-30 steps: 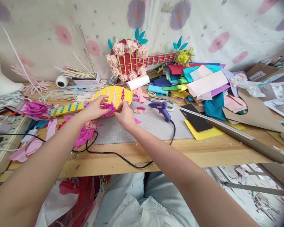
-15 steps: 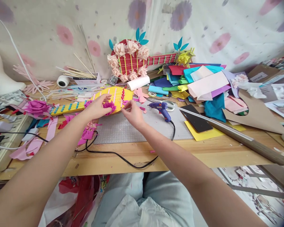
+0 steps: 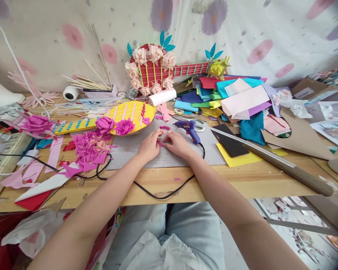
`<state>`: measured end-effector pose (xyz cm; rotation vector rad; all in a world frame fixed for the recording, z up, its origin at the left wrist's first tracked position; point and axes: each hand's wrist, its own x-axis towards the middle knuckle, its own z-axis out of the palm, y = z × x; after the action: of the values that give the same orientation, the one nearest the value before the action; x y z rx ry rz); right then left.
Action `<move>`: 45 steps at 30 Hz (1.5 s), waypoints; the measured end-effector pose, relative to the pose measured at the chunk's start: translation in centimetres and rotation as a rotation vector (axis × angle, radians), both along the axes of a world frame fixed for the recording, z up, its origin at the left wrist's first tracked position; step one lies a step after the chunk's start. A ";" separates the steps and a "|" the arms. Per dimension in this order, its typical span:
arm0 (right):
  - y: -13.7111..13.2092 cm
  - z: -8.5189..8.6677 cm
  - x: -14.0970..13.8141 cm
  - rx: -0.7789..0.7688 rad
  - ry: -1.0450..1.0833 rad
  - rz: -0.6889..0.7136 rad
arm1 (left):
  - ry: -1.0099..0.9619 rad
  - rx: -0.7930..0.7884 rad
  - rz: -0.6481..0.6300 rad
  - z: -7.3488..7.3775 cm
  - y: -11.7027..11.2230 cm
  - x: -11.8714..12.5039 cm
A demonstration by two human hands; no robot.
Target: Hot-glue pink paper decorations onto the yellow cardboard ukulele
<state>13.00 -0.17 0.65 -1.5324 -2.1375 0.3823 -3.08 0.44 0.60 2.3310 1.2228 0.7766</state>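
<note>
Close together over the grey cutting mat (image 3: 135, 148), my left hand (image 3: 149, 146) and my right hand (image 3: 176, 143) have their fingers drawn in. A small magenta paper piece (image 3: 159, 143) shows between them, at the right hand's fingertips. What the left fingers grip, if anything, is hidden. Just beyond the hands lie pink paper scraps (image 3: 165, 128). The yellow paper guitar (image 3: 121, 112) rests behind and to the left, apart from both hands, with magenta paper flowers (image 3: 125, 126) on its body. A purple glue gun (image 3: 188, 129) lies to the right of my right hand.
A black cord (image 3: 154, 195) loops along the table's front. Magenta scraps (image 3: 87, 150) are heaped at left. A phone (image 3: 230, 141) and a long knife-like tool (image 3: 273, 161) lie at right. Behind are coloured papers (image 3: 245, 101) and a red decorated guitar (image 3: 153, 71).
Both hands have left the yellow guitar and moved toward me onto the mat, where they now sit close together. The guitar's flowers and the scrap heap are uncovered.
</note>
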 end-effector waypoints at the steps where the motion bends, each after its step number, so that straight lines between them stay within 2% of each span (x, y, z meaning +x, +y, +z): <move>1: -0.1 0.0 0.0 -0.002 -0.007 0.011 | -0.028 -0.013 0.002 -0.3 0.2 -0.1; 7: -0.4 0.1 0.0 -0.011 0.093 -0.005 | -0.174 -0.090 0.027 -0.5 -0.1 -0.8; 11: -0.7 0.6 -0.1 -0.037 0.113 0.046 | -0.190 -0.104 0.038 -0.3 -0.6 -0.7; 15: -0.9 0.8 -0.3 -0.080 0.122 0.070 | -0.053 -0.017 0.055 -0.1 -0.7 -0.7; 19: -0.3 -0.1 -0.2 -0.048 0.339 0.043 | -0.024 0.079 0.151 -0.3 -0.7 -0.7; 21: 0.3 -0.7 -0.3 -0.032 0.537 -0.027 | -0.112 0.095 0.168 -0.6 -0.6 -0.3; 23: 0.8 -1.2 -0.7 -0.034 0.750 -0.099 | -0.294 0.030 0.162 -0.9 -0.5 0.2; 26: 1.1 -1.4 -1.5 -0.087 0.977 -0.120 | -0.630 -0.224 0.156 -1.4 -0.1 1.2; 28: 1.1 -1.3 -2.0 -0.137 1.043 -0.085 | -0.755 -0.350 0.173 -1.6 0.3 1.5; 32: 0.8 -1.0 -2.2 -0.166 1.036 -0.028 | -0.786 -0.430 0.211 -1.7 0.8 1.0; 37: 0.4 -0.7 -1.7 -0.136 0.851 0.017 | -0.454 -0.296 0.152 -1.0 0.3 0.1; 39: 0.3 -0.7 -1.5 -0.104 0.756 0.027 | -0.386 -0.249 0.151 -0.8 0.0 0.0; 42: 0.2 -0.7 -1.5 -0.106 0.739 0.031 | -0.431 -0.260 0.151 -0.9 0.0 0.1; 45: 0.3 -0.5 -1.7 -0.197 0.940 -0.024 | -0.654 -0.345 0.149 -1.2 0.3 0.5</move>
<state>11.26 0.12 0.14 -1.1184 -1.3566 1.0773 -2.61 0.77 -0.55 1.5389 1.1169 1.1524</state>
